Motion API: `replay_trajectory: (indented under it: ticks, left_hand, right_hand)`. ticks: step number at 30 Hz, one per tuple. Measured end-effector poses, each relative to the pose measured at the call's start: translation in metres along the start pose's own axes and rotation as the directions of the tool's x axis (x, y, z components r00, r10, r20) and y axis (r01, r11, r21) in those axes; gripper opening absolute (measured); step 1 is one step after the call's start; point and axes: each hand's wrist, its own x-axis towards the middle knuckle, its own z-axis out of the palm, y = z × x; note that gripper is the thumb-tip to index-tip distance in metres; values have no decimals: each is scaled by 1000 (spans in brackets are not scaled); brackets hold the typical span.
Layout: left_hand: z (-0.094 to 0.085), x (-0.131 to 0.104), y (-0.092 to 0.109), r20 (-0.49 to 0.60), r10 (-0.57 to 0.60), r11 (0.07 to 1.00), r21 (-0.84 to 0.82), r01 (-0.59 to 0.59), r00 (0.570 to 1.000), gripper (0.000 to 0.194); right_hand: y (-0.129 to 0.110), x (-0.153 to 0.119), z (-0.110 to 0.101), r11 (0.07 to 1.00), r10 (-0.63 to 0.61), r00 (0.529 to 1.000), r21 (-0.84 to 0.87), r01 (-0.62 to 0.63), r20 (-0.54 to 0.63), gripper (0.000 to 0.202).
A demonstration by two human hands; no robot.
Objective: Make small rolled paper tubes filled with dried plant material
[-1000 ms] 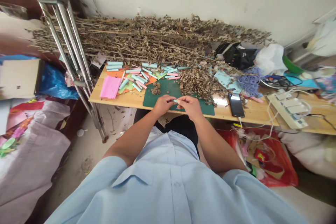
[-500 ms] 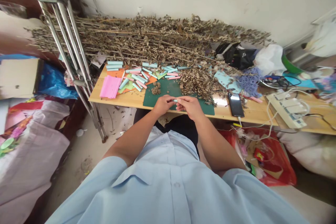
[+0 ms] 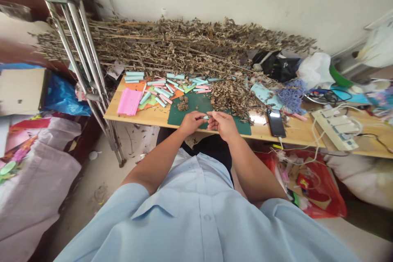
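Note:
Over the near edge of the green mat (image 3: 172, 118), my left hand (image 3: 192, 123) is closed round a small light-blue paper roll (image 3: 206, 117), most of it hidden by the fingers. At the roll's right end is my right hand (image 3: 223, 125), its thumb and forefinger pinched together. What that pinch holds is too small to make out. A little clump of crumbled dry leaf (image 3: 183, 103) lies on the mat just beyond my left hand. Beyond my right hand spreads a larger heap of dried leaves (image 3: 231, 97).
Blue and pink paper rolls (image 3: 166, 90) lie on coloured sheets beside a pink paper stack (image 3: 129, 101). Long dried plant stalks (image 3: 172, 47) line the wall. A phone (image 3: 275, 123) and power strip (image 3: 334, 127) with cables are at right; metal crutches (image 3: 89, 61) stand left.
My right hand's thumb and forefinger have shifted slightly up and away from the blue paper roll's end. My left hand keeps its hold in the same place.

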Motion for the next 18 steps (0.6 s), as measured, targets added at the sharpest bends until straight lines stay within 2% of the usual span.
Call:
replay_trajectory:
  ticks: [2,4,7,10,13,15,18]
  left_hand:
    - [0,0,2,0,-4,1000,-9,4,1000,22]
    - [0,0,2,2,-16,1000,-15,17,1000,23]
    - [0,0,1,8,-26,1000,-17,26,1000,23]
    - [0,0,0,7,-27,999,-31,27,1000,24]
    - [-1,0,0,12,-17,999,-41,18,1000,24]
    - [-1,0,1,21,-8,999,-44,9,1000,24]
    - [-2,0,2,28,-8,999,-41,10,1000,25]
  right_hand:
    - [1,3,-2,995,-85,990,-52,79,-113,48]
    - [1,6,-4,973,-184,964,-176,151,-193,44]
    - [3,8,-7,915,-291,937,-341,215,-191,38]
    - [6,7,-8,881,-362,922,-374,291,-134,47]
    - [10,5,-6,816,-435,901,-425,392,-5,41]
    - [13,4,-5,708,-531,843,-502,496,85,34]
    - [15,4,-4,510,-670,722,-601,615,170,22]
